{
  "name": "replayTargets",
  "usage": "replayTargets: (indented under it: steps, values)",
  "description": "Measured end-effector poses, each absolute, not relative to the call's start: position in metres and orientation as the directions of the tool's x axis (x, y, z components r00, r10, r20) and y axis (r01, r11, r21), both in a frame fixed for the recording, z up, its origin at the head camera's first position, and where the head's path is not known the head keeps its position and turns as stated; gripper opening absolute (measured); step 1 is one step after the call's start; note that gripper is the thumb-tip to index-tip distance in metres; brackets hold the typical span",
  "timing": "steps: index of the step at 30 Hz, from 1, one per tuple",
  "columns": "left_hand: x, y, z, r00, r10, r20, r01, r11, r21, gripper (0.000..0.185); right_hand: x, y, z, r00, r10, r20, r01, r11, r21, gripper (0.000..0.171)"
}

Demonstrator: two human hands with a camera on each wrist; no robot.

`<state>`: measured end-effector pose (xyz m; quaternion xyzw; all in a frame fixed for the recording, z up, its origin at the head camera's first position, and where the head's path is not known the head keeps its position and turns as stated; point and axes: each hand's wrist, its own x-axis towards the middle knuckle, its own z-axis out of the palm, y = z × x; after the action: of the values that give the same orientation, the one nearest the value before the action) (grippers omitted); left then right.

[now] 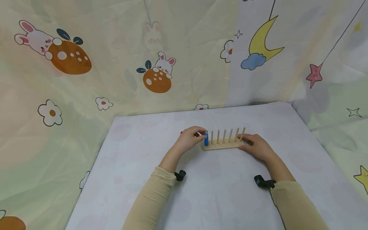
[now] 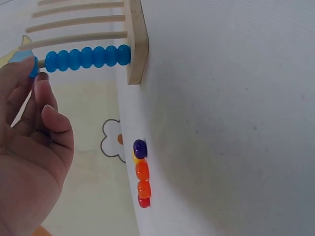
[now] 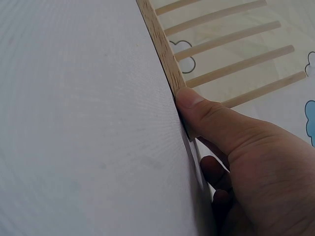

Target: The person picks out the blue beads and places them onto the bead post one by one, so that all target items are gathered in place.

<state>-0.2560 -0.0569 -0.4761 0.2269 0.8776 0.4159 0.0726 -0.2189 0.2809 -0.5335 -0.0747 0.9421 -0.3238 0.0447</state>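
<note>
A wooden peg rack (image 1: 221,146) with several upright pegs stands mid-table. Its leftmost peg carries a stack of blue beads (image 1: 206,139). My left hand (image 1: 201,133) is at the top of that peg. In the left wrist view the left hand (image 2: 29,73) pinches the topmost blue bead (image 2: 33,68) at the peg's tip, above the other blue beads (image 2: 88,57). My right hand (image 1: 242,142) grips the right end of the rack. The right wrist view shows its thumb (image 3: 194,105) pressed against the base's edge (image 3: 162,46), with the other fingers curled behind.
Loose purple, yellow, orange and red beads (image 2: 141,172) lie in a row on the white table (image 1: 218,191), left of the rack; one red bead (image 1: 181,132) peeks out beyond my left hand. Patterned cloth walls (image 1: 86,80) enclose the table at the back and sides.
</note>
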Motion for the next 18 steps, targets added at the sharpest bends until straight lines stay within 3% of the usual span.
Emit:
replayTargets:
  steps: [10, 18]
  values:
    - [-0.2582, -0.0568, -0.4835, -0.881, 0.469, 0.066, 0.351, 0.553, 0.755, 0.020, -0.2209, 0.2798, -0.5347, -0.984, -0.174, -0.036, -0.114, 0.778, -0.617, 0.056]
    - [-0.2522, -0.0667, -0.4867, -0.874, 0.482, 0.069, 0.393, 0.615, 0.684, 0.033, -0.2173, 0.2808, -0.5396, -0.985, -0.172, -0.033, -0.113, 0.768, -0.631, 0.058]
